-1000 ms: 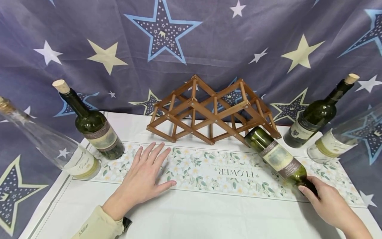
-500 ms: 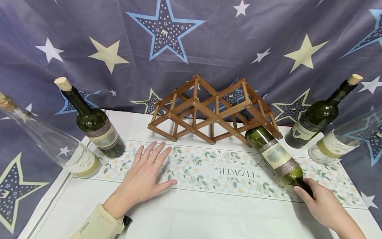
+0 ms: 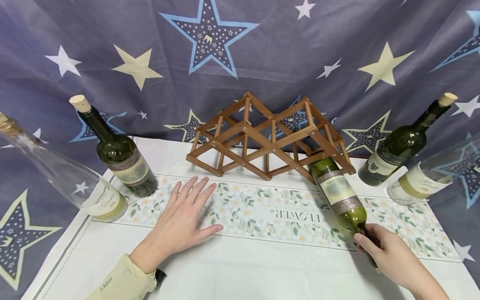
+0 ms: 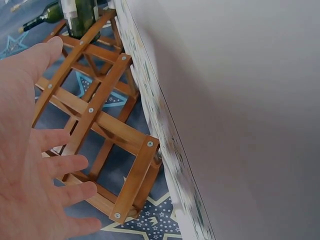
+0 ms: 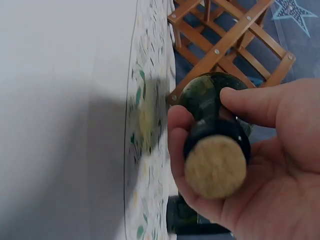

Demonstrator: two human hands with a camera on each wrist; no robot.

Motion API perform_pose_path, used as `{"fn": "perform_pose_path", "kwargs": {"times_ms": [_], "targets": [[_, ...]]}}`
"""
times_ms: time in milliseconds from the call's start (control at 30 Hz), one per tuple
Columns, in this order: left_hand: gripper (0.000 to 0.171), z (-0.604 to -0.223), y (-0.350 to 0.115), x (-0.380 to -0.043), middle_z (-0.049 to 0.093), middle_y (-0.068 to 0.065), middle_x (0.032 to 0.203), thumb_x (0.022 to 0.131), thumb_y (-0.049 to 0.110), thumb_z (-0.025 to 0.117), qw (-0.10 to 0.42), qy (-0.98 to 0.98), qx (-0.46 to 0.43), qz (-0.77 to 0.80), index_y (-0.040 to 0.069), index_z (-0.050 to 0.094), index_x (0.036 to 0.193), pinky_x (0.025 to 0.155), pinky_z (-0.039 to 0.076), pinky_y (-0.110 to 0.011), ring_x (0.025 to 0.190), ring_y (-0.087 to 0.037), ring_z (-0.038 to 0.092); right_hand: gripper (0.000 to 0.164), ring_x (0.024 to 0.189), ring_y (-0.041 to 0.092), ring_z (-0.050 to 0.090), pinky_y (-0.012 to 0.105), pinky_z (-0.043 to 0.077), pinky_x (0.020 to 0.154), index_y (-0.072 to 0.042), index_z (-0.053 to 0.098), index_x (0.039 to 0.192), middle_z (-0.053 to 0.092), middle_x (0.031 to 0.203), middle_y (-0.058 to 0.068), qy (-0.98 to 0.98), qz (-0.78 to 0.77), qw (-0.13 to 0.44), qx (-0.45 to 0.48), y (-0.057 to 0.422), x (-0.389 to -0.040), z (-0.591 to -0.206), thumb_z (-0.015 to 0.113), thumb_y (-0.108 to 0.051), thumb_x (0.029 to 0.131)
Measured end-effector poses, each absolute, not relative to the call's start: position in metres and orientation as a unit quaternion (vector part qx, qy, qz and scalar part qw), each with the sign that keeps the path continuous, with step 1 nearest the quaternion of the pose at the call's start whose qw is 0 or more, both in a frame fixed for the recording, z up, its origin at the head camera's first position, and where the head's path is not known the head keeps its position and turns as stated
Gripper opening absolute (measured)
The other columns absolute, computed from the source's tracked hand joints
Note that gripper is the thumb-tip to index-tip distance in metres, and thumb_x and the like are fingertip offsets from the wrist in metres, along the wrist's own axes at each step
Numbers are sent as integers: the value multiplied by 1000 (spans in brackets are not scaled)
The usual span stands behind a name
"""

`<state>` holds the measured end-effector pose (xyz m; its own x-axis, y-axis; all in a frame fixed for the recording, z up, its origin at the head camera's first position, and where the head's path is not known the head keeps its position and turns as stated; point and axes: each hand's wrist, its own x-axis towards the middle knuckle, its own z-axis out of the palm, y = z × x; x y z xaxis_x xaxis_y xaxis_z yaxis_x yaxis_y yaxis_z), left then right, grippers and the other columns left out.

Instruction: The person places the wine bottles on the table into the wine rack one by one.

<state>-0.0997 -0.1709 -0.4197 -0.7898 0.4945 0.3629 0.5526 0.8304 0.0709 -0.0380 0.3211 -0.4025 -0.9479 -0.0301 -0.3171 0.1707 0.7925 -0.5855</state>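
My right hand (image 3: 390,254) grips a green wine bottle (image 3: 340,191) by its neck. The bottle lies tilted, its base entering the lower right opening of the wooden wine rack (image 3: 273,146). In the right wrist view the bottle's cork (image 5: 216,167) faces the camera, with thumb and fingers curled round the neck. My left hand (image 3: 181,221) is spread with straight fingers over the floral table runner (image 3: 243,212), left of the rack's front. In the left wrist view that hand (image 4: 30,150) shows its palm side, holding nothing, with the rack (image 4: 95,110) beyond it.
On the left stand a corked dark green bottle (image 3: 125,162) and a tall clear bottle (image 3: 97,196). Another dark green bottle (image 3: 397,150) and a clear bottle (image 3: 416,181) stand on the right, close to the rack's end. A star-patterned cloth (image 3: 285,54) hangs behind.
My right hand has moved left and swung the bottle's neck with it, so the bottle points more straight into the rack, its base now farther inside. My left hand stays in place.
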Motion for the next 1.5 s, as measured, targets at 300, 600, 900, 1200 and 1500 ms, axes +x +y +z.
{"fn": "perform_pose_path", "kwargs": {"times_ms": [300, 600, 900, 1200, 1500], "targets": [[101, -420, -170, -99, 32, -11, 159, 80, 80, 55, 161, -943, -277, -85, 15, 37, 155, 116, 8, -60, 147, -36, 20, 61, 80, 14, 63, 30, 51, 64, 4, 52, 129, 67, 92, 3, 933, -329, 143, 25, 307, -44, -405, 52, -50, 100], [100, -421, -171, -99, 31, -10, 159, 80, 81, 53, 159, -944, -277, -85, 16, 36, 155, 115, 12, -61, 148, -34, 18, 63, 85, 14, 64, 30, 50, 69, 5, 52, 130, 68, 94, 3, 933, -332, 137, 21, 297, -50, -403, 53, -51, 100], [101, -422, -172, -99, 32, -10, 159, 80, 80, 54, 159, -944, -276, -88, 16, 36, 156, 116, 11, -60, 147, -35, 20, 59, 83, 15, 63, 32, 49, 70, 3, 55, 126, 69, 92, 2, 928, -351, 127, 23, 286, -58, -402, 53, -50, 100], [102, -421, -171, -99, 31, -10, 159, 79, 79, 56, 157, -945, -275, -88, 16, 35, 156, 116, 9, -59, 147, -35, 20, 52, 81, 16, 61, 31, 48, 65, 2, 57, 123, 68, 89, 1, 926, -363, 108, 12, 277, -66, -398, 52, -45, 102], [102, -421, -172, -100, 29, -8, 160, 80, 80, 54, 153, -946, -273, -86, 16, 34, 157, 116, 8, -58, 148, -34, 18, 56, 87, 17, 62, 33, 49, 74, 5, 54, 127, 69, 92, 3, 924, -368, 106, 2, 274, -77, -395, 48, -45, 104]]}}
